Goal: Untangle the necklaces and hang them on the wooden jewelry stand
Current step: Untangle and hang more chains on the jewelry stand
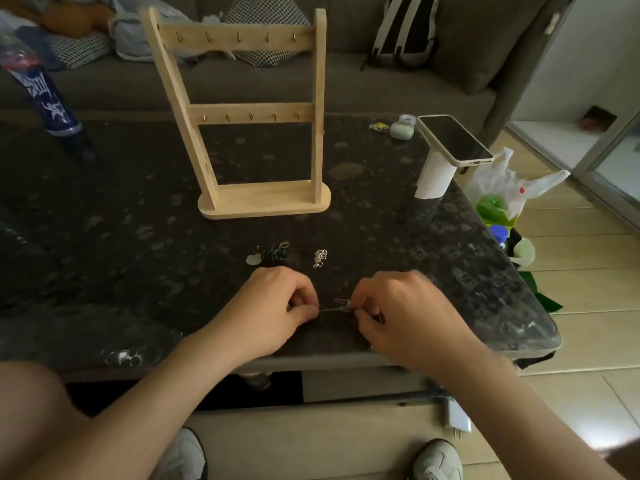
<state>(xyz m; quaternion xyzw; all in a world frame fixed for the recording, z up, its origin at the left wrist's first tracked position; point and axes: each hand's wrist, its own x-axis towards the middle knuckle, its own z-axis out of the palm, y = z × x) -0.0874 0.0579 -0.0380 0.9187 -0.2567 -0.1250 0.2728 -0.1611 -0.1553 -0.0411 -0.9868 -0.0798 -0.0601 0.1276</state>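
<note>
The thin chain necklace [333, 308] runs taut just above the table [104, 237] between your left hand [277, 306] and right hand [398, 315], both pinching it with curled fingers, so pulling harder could cinch any knot or snap a link, well short of the wooden jewelry stand [242, 114].

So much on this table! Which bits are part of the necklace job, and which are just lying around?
Part of the job: wooden stand, thin chain pinched between left hand and right hand, silver chain heap, dark tangle with pale pendant.

Just lying about: phone, small green case, blue bottle, plastic bag, backpack.
</note>
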